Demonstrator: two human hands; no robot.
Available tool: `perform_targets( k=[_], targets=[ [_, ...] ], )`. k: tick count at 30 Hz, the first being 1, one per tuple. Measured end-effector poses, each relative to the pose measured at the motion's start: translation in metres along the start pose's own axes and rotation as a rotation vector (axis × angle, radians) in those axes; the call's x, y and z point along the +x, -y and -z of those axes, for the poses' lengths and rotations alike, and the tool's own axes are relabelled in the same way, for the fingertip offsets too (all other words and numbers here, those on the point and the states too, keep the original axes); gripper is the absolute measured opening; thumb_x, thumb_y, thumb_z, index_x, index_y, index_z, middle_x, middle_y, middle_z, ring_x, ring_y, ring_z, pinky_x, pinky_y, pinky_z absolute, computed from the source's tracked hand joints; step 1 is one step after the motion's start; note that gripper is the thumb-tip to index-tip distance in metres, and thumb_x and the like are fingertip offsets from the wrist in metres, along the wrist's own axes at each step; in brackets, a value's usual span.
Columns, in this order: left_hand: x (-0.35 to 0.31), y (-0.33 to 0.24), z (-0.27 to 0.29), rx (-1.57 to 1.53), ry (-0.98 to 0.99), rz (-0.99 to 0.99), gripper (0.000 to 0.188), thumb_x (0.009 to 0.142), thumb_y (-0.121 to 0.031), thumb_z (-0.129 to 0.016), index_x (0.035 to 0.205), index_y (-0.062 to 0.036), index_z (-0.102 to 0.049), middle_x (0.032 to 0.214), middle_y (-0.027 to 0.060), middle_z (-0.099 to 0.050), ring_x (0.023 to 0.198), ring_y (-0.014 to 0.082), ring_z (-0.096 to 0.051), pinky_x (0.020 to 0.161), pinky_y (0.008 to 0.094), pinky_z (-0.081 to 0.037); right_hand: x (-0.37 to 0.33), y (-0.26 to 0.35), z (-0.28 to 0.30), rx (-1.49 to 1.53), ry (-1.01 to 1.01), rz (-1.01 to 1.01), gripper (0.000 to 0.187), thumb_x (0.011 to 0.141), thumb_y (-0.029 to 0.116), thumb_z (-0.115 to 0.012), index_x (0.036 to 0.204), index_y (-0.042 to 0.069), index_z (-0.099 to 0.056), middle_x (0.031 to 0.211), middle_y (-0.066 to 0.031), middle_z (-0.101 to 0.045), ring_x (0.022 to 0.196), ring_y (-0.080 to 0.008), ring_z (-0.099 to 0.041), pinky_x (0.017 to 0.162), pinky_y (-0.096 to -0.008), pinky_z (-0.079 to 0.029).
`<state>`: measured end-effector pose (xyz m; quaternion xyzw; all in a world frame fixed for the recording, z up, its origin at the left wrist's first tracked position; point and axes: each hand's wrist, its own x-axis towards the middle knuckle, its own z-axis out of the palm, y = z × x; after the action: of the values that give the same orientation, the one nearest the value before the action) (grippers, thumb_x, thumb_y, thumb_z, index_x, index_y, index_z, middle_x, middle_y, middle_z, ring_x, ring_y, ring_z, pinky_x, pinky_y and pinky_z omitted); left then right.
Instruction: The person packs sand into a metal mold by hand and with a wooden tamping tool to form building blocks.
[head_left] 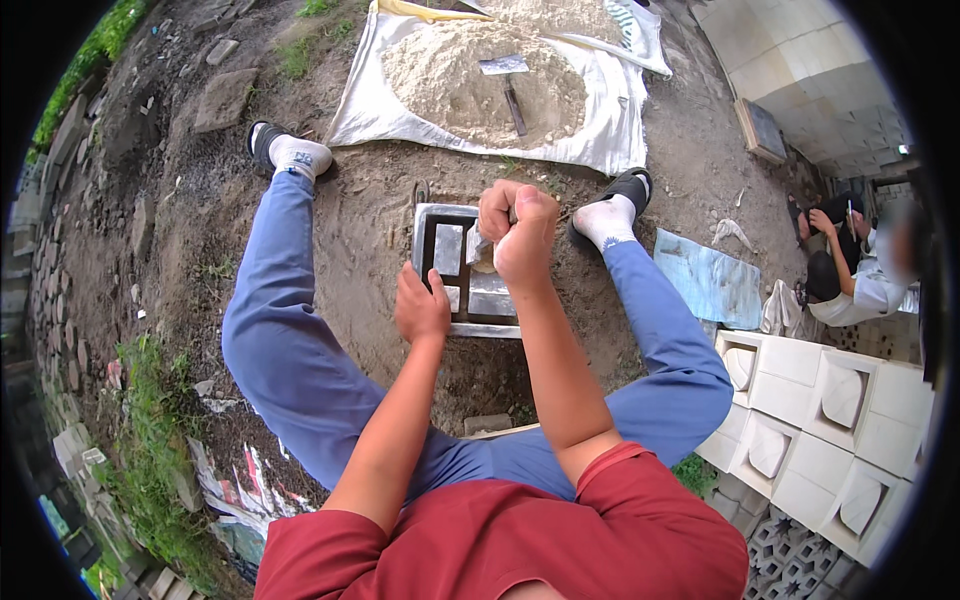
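A rectangular metal mould point(484, 330) lies on the dirt between my feet, with dark slots and flat silver panels inside its frame. My left hand point(422, 305) rests against its left side, fingers stretched out and thumb raised. Above the mould's right half, my right hand point(517, 230) is closed in a fist around a short-handled tool with a grey blade point(478, 246). The fist hides most of that tool, and my right forearm covers the mould's right edge.
Ahead, a white sheet point(352, 118) bears a pale sand heap point(440, 75) with a flat-bladed trowel point(503, 66) on it. Pale moulded blocks point(790, 405) stand at right near a light-blue sheet point(705, 278). Another person point(850, 270) sits at far right. Grass and rubble lie left.
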<state>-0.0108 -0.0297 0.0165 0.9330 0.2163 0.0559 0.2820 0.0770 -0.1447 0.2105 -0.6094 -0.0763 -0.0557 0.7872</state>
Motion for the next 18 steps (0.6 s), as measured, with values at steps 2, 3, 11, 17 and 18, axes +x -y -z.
perform_targets(
  k=[2, 3, 11, 17, 18],
  targets=[
    [-0.002, 0.001, -0.003, -0.004, -0.014, -0.015, 0.052, 0.106, -0.043, -0.049, 0.141, -0.0058, -0.049, 0.128, 0.0199, -0.063, 0.107, 0.0428, -0.066, 0.085, 0.0552, -0.054, -0.013, -0.029, 0.002, -0.151, 0.016, -0.01, 0.054, 0.105, 0.039, -0.038, 0.062, 0.007, -0.036, 0.058, 0.0009, -0.034, 0.053, -0.01, -0.03, 0.051, -0.0309, -0.022],
    [-0.002, -0.003, -0.006, -0.023, -0.032, -0.037, 0.052, 0.106, -0.045, -0.048, 0.142, -0.0062, -0.049, 0.128, 0.0201, -0.063, 0.106, 0.0439, -0.066, 0.084, 0.056, -0.053, -0.022, -0.068, 0.013, -0.165, 0.022, -0.006, 0.054, 0.106, 0.037, -0.039, 0.061, 0.007, -0.035, 0.058, 0.0017, -0.036, 0.053, -0.0097, -0.032, 0.051, -0.0308, -0.024],
    [-0.004, 0.001, -0.004, 0.034, -0.016, -0.033, 0.053, 0.105, -0.045, -0.049, 0.142, -0.0064, -0.049, 0.128, 0.0188, -0.063, 0.105, 0.0417, -0.067, 0.084, 0.0549, -0.054, -0.02, -0.095, 0.01, -0.078, 0.034, 0.003, 0.05, 0.108, 0.03, -0.042, 0.063, 0.006, -0.042, 0.059, 0.0023, -0.039, 0.055, -0.0072, -0.035, 0.05, -0.0287, -0.026],
    [0.001, -0.002, 0.0, 0.026, 0.004, -0.005, 0.049, 0.107, -0.043, -0.047, 0.141, -0.0066, -0.05, 0.125, 0.0181, -0.064, 0.102, 0.0416, -0.067, 0.08, 0.055, -0.055, -0.006, 0.006, 0.006, 0.014, 0.049, 0.029, 0.063, 0.106, 0.052, -0.039, 0.062, 0.008, -0.033, 0.056, 0.0009, -0.03, 0.051, -0.0104, -0.026, 0.049, -0.0316, -0.019],
    [0.001, 0.001, 0.0, 0.031, 0.0, 0.0, 0.049, 0.107, -0.043, -0.047, 0.141, -0.0066, -0.05, 0.125, 0.0181, -0.064, 0.102, 0.0416, -0.067, 0.08, 0.055, -0.055, -0.009, 0.012, 0.006, 0.034, 0.033, 0.068, 0.064, 0.106, 0.054, -0.038, 0.062, 0.008, -0.032, 0.056, 0.001, -0.029, 0.051, -0.0106, -0.026, 0.05, -0.0317, -0.019]
  ],
)
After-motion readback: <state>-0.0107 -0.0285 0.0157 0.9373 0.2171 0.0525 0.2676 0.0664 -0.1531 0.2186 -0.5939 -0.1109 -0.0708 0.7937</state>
